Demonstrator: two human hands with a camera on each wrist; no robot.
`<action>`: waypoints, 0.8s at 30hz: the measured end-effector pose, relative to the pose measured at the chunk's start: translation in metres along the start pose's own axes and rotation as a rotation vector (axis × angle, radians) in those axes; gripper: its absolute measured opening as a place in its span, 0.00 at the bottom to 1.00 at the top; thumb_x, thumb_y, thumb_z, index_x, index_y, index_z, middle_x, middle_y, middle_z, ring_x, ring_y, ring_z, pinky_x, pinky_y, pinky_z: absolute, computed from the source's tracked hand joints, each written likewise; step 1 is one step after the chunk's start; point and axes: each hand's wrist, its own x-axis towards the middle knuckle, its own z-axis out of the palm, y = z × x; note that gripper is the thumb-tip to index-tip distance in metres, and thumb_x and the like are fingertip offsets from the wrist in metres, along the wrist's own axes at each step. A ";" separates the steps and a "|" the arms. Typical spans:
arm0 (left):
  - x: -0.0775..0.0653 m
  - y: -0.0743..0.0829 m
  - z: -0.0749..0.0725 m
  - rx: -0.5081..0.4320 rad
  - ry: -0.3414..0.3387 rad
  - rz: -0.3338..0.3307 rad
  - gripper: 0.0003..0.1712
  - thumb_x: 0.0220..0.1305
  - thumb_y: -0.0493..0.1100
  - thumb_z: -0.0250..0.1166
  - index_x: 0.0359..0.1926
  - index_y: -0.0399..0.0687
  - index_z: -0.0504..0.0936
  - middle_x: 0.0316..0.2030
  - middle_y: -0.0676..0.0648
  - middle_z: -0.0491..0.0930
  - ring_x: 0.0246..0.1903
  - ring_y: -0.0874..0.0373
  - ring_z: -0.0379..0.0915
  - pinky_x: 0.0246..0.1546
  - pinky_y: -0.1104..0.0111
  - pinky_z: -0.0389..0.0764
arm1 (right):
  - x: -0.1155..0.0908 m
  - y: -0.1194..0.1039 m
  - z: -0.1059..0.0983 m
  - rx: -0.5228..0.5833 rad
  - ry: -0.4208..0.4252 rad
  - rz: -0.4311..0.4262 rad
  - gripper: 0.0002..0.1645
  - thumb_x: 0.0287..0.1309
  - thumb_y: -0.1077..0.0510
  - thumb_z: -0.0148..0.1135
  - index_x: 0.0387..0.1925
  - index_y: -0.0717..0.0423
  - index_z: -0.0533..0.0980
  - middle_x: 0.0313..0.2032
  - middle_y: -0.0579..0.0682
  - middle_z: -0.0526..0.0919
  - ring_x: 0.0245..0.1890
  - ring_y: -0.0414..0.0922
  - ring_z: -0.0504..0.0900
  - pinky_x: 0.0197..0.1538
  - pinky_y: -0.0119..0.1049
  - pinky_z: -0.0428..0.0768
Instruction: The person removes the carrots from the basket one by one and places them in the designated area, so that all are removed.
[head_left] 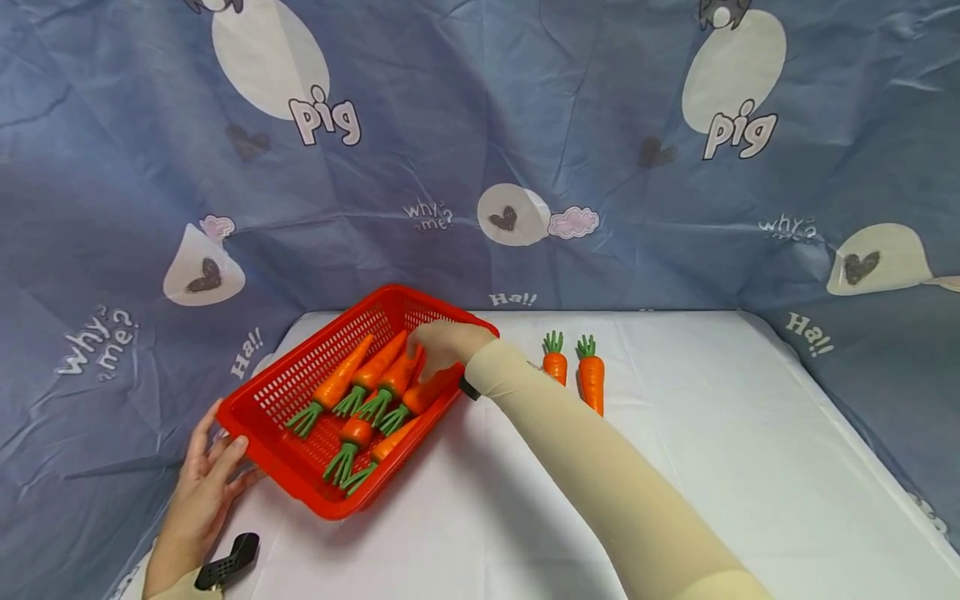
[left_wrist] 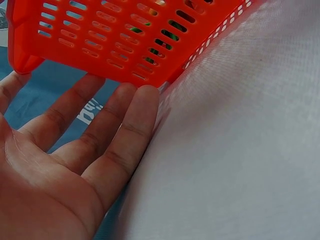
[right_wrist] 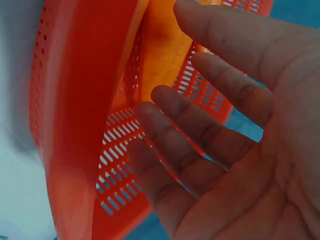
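Observation:
A red plastic basket with slotted walls stands at an angle on the left of the table. Several orange carrots with green tops lie in it. My left hand is at the near left corner; in the left wrist view its extended fingers touch the slotted end wall. My right hand reaches over the right rim, its fingers spread and loosely bent above the carrots. In the right wrist view nothing is held between those fingers, and an orange carrot lies just beyond the fingertips.
Two more carrots lie on the white tablecloth right of the basket, the left one partly behind my right sleeve. A blue printed cloth hangs behind the table and along its sides.

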 end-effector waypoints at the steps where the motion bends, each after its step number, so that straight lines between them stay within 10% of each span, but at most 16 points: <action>1: 0.000 0.000 0.000 0.000 0.002 -0.001 0.45 0.83 0.43 0.56 0.87 0.75 0.43 0.59 0.72 0.76 0.50 0.75 0.83 0.42 0.71 0.88 | 0.001 -0.002 0.001 0.002 0.001 0.007 0.27 0.67 0.54 0.75 0.65 0.52 0.81 0.65 0.48 0.83 0.61 0.45 0.79 0.66 0.37 0.79; 24: 0.000 0.003 0.000 0.038 0.038 -0.040 0.45 0.83 0.45 0.58 0.86 0.77 0.43 0.60 0.72 0.74 0.50 0.76 0.82 0.43 0.71 0.87 | -0.006 -0.016 0.012 -0.079 -0.018 0.142 0.24 0.63 0.55 0.75 0.61 0.41 0.85 0.58 0.39 0.86 0.49 0.44 0.80 0.55 0.42 0.83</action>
